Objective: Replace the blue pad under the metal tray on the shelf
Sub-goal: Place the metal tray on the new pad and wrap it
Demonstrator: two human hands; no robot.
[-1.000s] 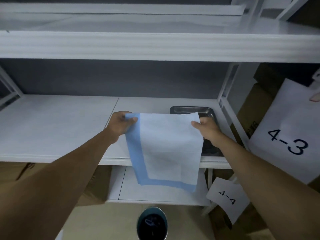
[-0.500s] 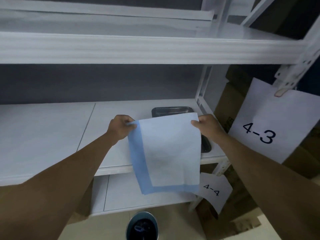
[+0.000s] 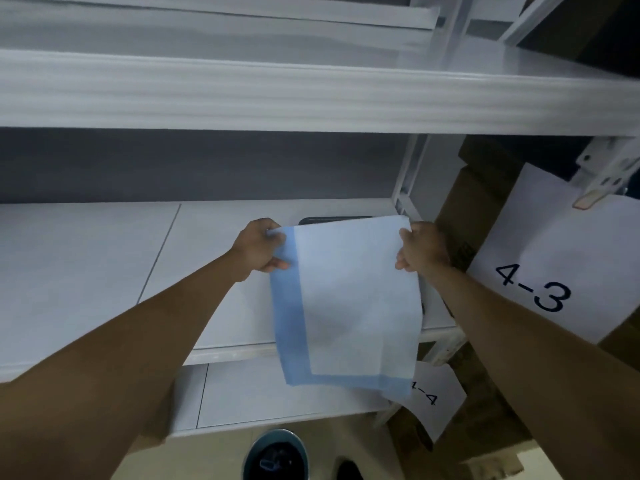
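A blue pad (image 3: 349, 306), white in the middle with a blue border, hangs in front of the white shelf (image 3: 104, 271). My left hand (image 3: 259, 249) pinches its upper left corner. My right hand (image 3: 420, 249) grips its upper right corner. The pad hides nearly all of the dark metal tray (image 3: 332, 220); only the tray's far rim shows above the pad's top edge, at the shelf's right end.
An upper shelf board (image 3: 311, 95) overhangs the work area. White uprights (image 3: 403, 188) close the shelf's right side. Cardboard boxes (image 3: 467, 209) with paper labels "4-3" (image 3: 540, 289) and "4-4" (image 3: 427, 398) stand to the right. A round bin (image 3: 275, 455) sits on the floor below.
The view has swung left and tilted, so the tray and pad sit further right. Both hands keep their hold, and the pad now covers more of the tray.
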